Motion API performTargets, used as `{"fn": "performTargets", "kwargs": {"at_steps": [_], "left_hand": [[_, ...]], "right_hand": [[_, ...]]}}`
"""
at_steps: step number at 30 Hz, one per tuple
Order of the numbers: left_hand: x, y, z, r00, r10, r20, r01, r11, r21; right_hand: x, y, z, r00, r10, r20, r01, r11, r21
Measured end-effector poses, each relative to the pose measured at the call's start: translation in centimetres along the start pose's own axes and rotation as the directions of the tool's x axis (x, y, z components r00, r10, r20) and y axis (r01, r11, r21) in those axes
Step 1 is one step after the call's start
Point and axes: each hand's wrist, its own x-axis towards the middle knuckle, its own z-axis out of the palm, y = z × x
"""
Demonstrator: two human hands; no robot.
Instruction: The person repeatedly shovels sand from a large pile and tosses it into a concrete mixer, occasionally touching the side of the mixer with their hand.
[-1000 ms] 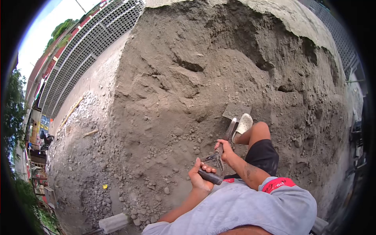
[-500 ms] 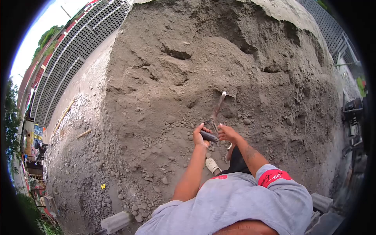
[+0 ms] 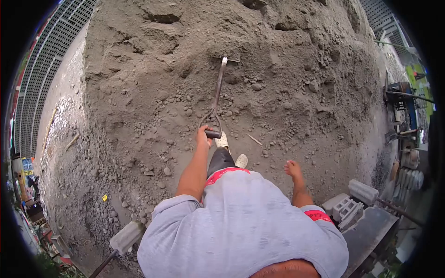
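Observation:
A shovel (image 3: 218, 88) leans toward me, its blade mostly sunk in the grey sand pile (image 3: 153, 65). My left hand (image 3: 204, 135) is closed around the dark grip of its D-shaped handle. Away from the shovel, my right hand (image 3: 293, 168) hangs out to the right over the ground, fingers loosely bent and nothing seen in them. Below the grip, my light clogs (image 3: 222, 140) stand on sandy ground.
Concrete pieces lie on both sides: a block (image 3: 126, 237) at lower left and another block (image 3: 363, 191) at right beside a metal wheelbarrow-like tray (image 3: 371, 234). Loose stones and a small stick (image 3: 254, 139) dot the ground. A perforated block wall (image 3: 48, 69) runs along the left.
My right hand has left the handle area and swung out to the right. My left hand stays on the grip. The view has turned, so the shovel now appears higher and further left.

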Motion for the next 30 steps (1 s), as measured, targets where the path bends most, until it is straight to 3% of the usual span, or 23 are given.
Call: {"fn": "performTargets", "kwargs": {"at_steps": [1, 2, 4, 5, 7, 10, 14, 17, 19, 21, 23, 25, 27, 28, 29, 30], "left_hand": [[-1.4, -0.1, 1.5, 1.0, 0.01, 0.009, -0.01, 1.0, 0.008], [-4.4, 0.3, 3.3, 0.998, -0.025, 0.054, 0.023, 0.999, 0.04], [-3.0, -0.8, 3.7, 0.988, 0.037, 0.152, -0.033, 0.999, -0.023], [-3.6, -0.2, 4.2, 0.985, -0.003, 0.172, -0.002, 0.999, 0.033], [-4.3, 1.2, 5.0, 0.98, -0.034, 0.196, 0.016, 0.996, 0.093], [-4.3, 4.6, 5.3, 0.99, -0.018, 0.136, 0.0, 0.991, 0.131], [0.2, 10.7, 1.6, 0.999, 0.037, -0.009, -0.036, 0.994, 0.099], [4.5, 16.5, -2.4, 0.989, 0.017, -0.148, 0.007, 0.987, 0.161], [6.0, 19.7, -2.9, 0.945, -0.017, -0.325, 0.079, 0.981, 0.178], [9.7, 20.5, -5.2, 0.901, 0.14, -0.41, -0.048, 0.973, 0.227], [9.5, 21.1, -4.7, 0.863, 0.26, -0.432, -0.154, 0.952, 0.265], [7.3, 20.8, -2.8, 0.821, 0.361, -0.443, -0.229, 0.918, 0.323], [4.8, 20.2, -0.1, 0.792, 0.372, -0.483, -0.24, 0.919, 0.314], [3.8, 19.8, 0.6, 0.782, 0.371, -0.5, -0.246, 0.922, 0.299], [3.6, 19.2, 1.0, 0.774, 0.366, -0.516, -0.254, 0.927, 0.277], [4.0, 18.6, 0.9, 0.774, 0.37, -0.514, -0.252, 0.924, 0.286]], "right_hand": [[-0.3, 0.5, 0.3, 0.998, -0.064, -0.025, 0.066, 0.99, 0.124], [-1.0, 1.1, 0.9, 0.999, -0.051, -0.017, 0.052, 0.992, 0.117], [-2.1, 1.9, 2.1, 0.999, 0.05, 0.003, -0.049, 0.985, 0.167], [-2.1, 2.2, 2.4, 0.999, 0.053, 0.008, -0.054, 0.984, 0.167], [-1.5, 2.6, 3.5, 0.982, 0.147, 0.118, -0.141, 0.988, -0.058], [0.3, -0.7, 5.5, 0.985, 0.14, 0.106, -0.138, 0.99, -0.021], [4.1, -10.3, 8.1, 0.994, 0.06, 0.088, -0.065, 0.996, 0.053], [9.1, -20.2, 12.5, 0.989, -0.063, 0.136, 0.069, 0.997, -0.043], [13.1, -24.6, 16.4, 0.951, -0.185, 0.248, 0.236, 0.951, -0.197], [16.9, -30.5, 21.8, 0.933, -0.2, 0.299, 0.314, 0.859, -0.404], [18.6, -36.7, 28.1, 0.932, -0.221, 0.286, 0.328, 0.849, -0.415], [20.7, -41.9, 35.0, 0.941, -0.206, 0.267, 0.274, 0.929, -0.25], [23.5, -44.6, 41.7, 0.964, -0.055, 0.26, 0.019, 0.99, 0.136], [24.1, -45.6, 44.5, 0.964, -0.045, 0.263, 0.005, 0.989, 0.151], [24.4, -46.8, 46.7, 0.957, 0.054, 0.284, -0.17, 0.899, 0.403], [25.3, -47.0, 48.1, 0.934, 0.143, 0.328, -0.325, 0.721, 0.612]]}}
